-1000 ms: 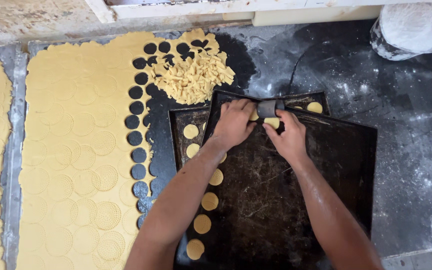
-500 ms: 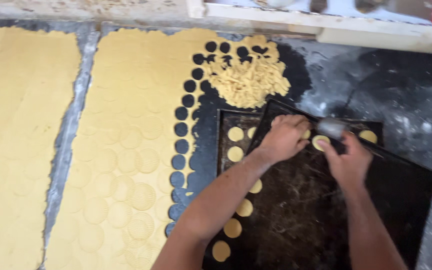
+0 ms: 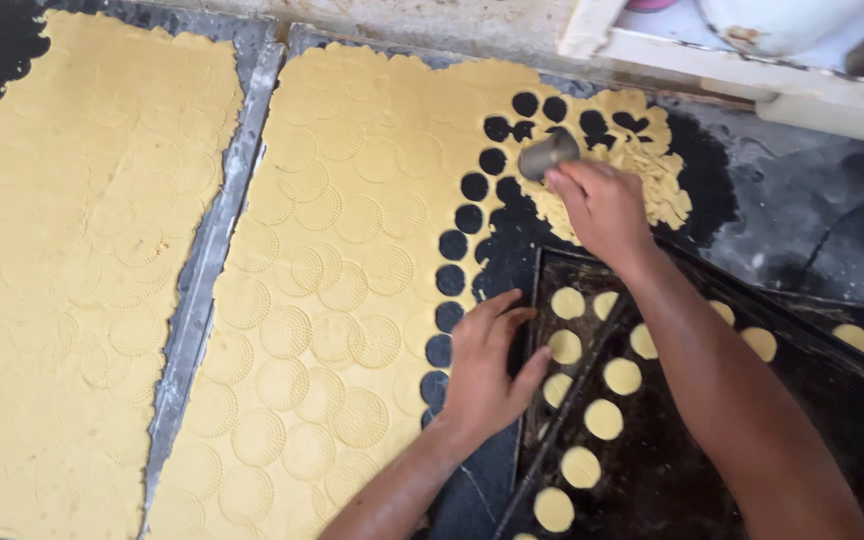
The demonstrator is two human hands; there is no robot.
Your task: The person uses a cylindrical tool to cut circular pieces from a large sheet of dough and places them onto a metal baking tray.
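Resting flat at the near edge of the dark tray, the left hand has its fingers spread and holds nothing; its fingertips lie by the cut edge of the dough sheet. On the tray sit pale rounds in loose rows, apart from one another; they look soft and thin, likely to bend or tear if pinched, so a lift from underneath near the rim would suit them. Farther off, the right hand is closed around a small metal cutter, fingers wrapped on its side wall, the open end pointing away over the scrap heap. This ring looks light, stiff and a bit floury, so a grip around the barrel seems sound. Beyond the holes, stamped circles cover the sheet, and a second sheet lies to the left past a metal strip.
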